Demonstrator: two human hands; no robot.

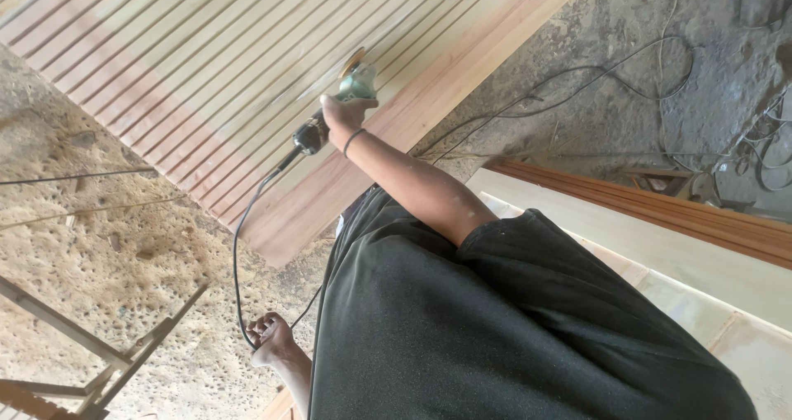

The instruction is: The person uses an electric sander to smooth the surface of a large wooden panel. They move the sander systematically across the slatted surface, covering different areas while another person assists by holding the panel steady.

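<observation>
While we look along the big slatted wooden panel [247, 65], our dark shirt [511, 329] blocks the view below it. Beside the panel lie stacked boards [660, 222] and loose cables [627, 73]. On the panel rests the green sander [353, 80], our right hand [342, 110] gripping it; our left hand [271, 333] closes on its black cord [239, 255].

Open room lies over the slatted wood panel [206, 73]; black cables [577, 90] clutter the rough floor [107, 247] beside it.
</observation>
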